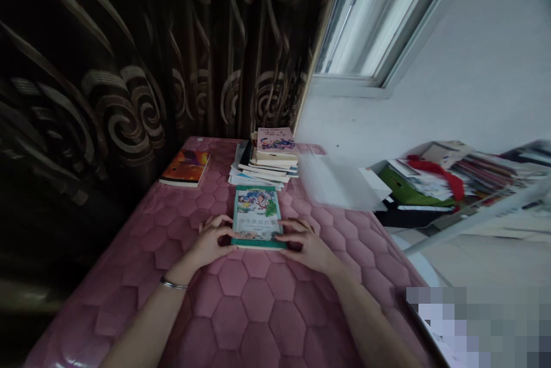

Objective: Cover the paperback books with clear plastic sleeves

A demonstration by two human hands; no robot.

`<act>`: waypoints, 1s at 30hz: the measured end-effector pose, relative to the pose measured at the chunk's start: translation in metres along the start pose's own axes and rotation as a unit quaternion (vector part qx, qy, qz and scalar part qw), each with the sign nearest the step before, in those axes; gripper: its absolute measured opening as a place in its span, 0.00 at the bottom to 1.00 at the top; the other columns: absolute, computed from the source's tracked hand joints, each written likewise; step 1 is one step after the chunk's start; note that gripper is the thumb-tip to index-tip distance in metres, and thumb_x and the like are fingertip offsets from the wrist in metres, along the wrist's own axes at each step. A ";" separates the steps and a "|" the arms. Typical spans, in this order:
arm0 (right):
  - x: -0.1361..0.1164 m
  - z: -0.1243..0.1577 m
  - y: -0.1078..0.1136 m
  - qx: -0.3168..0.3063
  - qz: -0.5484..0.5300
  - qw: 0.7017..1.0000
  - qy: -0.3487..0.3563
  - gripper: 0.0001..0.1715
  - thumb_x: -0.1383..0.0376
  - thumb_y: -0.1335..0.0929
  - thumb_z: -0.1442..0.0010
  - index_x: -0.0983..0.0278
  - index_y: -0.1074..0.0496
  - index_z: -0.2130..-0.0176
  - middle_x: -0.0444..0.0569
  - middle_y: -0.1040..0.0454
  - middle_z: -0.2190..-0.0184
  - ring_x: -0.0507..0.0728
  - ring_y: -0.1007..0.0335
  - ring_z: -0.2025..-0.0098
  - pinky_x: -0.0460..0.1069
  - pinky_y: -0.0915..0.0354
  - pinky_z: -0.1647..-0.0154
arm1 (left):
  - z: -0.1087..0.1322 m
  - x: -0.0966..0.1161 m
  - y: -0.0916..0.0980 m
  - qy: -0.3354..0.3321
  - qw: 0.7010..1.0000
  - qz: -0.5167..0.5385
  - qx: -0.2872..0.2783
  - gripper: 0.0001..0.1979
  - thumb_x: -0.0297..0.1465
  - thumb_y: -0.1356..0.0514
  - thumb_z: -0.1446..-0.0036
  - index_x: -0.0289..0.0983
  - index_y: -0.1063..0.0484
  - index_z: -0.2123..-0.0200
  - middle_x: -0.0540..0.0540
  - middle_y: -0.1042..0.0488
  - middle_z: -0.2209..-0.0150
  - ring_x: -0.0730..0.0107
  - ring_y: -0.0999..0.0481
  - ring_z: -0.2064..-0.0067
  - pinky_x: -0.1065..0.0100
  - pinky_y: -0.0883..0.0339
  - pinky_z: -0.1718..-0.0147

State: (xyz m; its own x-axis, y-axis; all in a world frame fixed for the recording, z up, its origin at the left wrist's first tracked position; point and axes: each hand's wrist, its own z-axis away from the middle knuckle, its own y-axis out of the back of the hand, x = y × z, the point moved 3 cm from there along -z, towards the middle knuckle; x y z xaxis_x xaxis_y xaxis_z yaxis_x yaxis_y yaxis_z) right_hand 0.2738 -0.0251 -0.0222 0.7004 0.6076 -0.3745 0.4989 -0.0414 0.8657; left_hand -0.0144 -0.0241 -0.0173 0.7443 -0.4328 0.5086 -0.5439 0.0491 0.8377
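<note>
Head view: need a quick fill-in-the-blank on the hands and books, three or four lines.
1. The left hand and the right hand grip the green-bordered book at its ____ corners.
2. A bracelet sits on the ____ wrist.
3. The quilted surface under the books is ____ in colour.
4. The orange book lies to the ____ of the stack of books.

Missing words: near; left; pink; left

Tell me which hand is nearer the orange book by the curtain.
Left. The left hand grips the green book at its left edge, toward the viewer and right of the orange book, apart from it. The right hand grips the opposite edge, farther off.
</note>
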 end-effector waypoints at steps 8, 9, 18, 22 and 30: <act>0.001 0.001 0.002 -0.024 -0.031 0.999 -0.007 0.17 0.59 0.28 0.45 0.49 0.24 0.54 0.48 0.33 0.42 0.63 0.40 0.40 0.67 0.46 0.39 | -0.001 -0.002 0.000 0.004 1.000 0.003 0.007 0.10 0.31 0.32 0.53 0.46 0.22 0.64 0.47 0.32 0.48 0.56 0.34 0.46 0.50 0.43 0.48; 0.000 0.000 0.004 -0.032 -0.038 0.999 -0.005 0.17 0.58 0.29 0.44 0.49 0.24 0.54 0.48 0.33 0.42 0.63 0.41 0.40 0.67 0.46 0.39 | -0.001 -0.002 -0.001 0.003 1.000 0.005 0.010 0.10 0.31 0.32 0.53 0.45 0.22 0.64 0.47 0.32 0.48 0.56 0.34 0.46 0.50 0.43 0.47; 0.028 -0.089 -0.006 -0.004 0.070 0.996 -0.046 0.17 0.59 0.34 0.39 0.57 0.26 0.51 0.52 0.29 0.47 0.61 0.36 0.45 0.60 0.40 0.43 | 0.000 -0.002 -0.002 0.011 1.000 0.016 0.006 0.11 0.30 0.32 0.53 0.46 0.23 0.64 0.47 0.32 0.48 0.56 0.34 0.45 0.47 0.47 0.45; 0.043 -0.131 -0.021 -0.026 0.078 0.991 -0.109 0.22 0.61 0.33 0.39 0.64 0.29 0.47 0.56 0.30 0.47 0.61 0.38 0.43 0.57 0.41 0.41 | 0.000 -0.002 -0.002 0.008 1.000 0.024 0.000 0.11 0.31 0.32 0.52 0.47 0.22 0.63 0.47 0.33 0.47 0.54 0.35 0.44 0.47 0.46 0.45; 0.050 -0.133 -0.019 -0.022 0.080 0.977 -0.196 0.20 0.59 0.34 0.39 0.64 0.28 0.50 0.56 0.28 0.48 0.63 0.36 0.44 0.55 0.40 0.45 | -0.001 -0.009 0.009 0.038 0.999 0.018 -0.021 0.12 0.29 0.33 0.52 0.47 0.22 0.61 0.47 0.32 0.46 0.55 0.33 0.44 0.49 0.46 0.44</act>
State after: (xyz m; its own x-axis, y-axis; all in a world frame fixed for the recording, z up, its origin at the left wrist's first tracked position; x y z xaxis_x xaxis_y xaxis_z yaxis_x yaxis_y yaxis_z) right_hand 0.2319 0.1113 -0.0134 0.9134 0.2454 -0.3249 0.3513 -0.0717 0.9335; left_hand -0.0259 -0.0188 -0.0137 0.7526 -0.3601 0.5512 -0.5556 0.1020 0.8252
